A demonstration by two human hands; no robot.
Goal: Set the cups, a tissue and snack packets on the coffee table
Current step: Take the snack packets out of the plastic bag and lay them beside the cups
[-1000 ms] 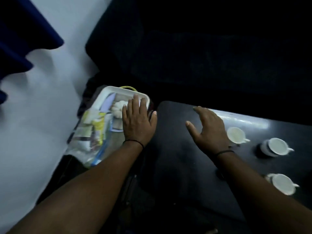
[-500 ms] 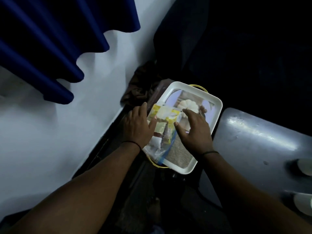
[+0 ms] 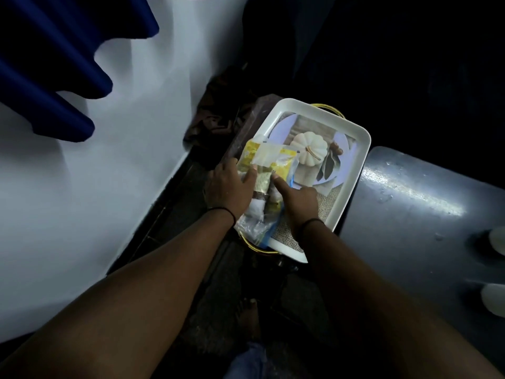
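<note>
A white tray (image 3: 355,165) with gold handles and a pumpkin picture on its floor sits left of the dark coffee table (image 3: 410,214). Several yellow and clear snack packets (image 3: 266,162) lie piled at the tray's near left side. My left hand (image 3: 231,187) grips the pile from the left, thumb pressed on a packet. My right hand (image 3: 297,199) presses on the pile from the right, its index finger stretched toward my left thumb. Two white cups (image 3: 496,239) (image 3: 493,298) show at the right edge of the table, cut off by the frame.
A white wall (image 3: 109,173) and a blue curtain (image 3: 49,67) fill the left side. A dark sofa (image 3: 382,64) stands behind the tray and table. A brown cloth (image 3: 216,116) lies bunched beyond the tray's left corner. My bare foot (image 3: 250,318) shows on the dark floor below.
Both hands went from resting apart, the right one over the table, to meeting on the packets in the tray. The view has swung left, and the cups have slid to the right edge.
</note>
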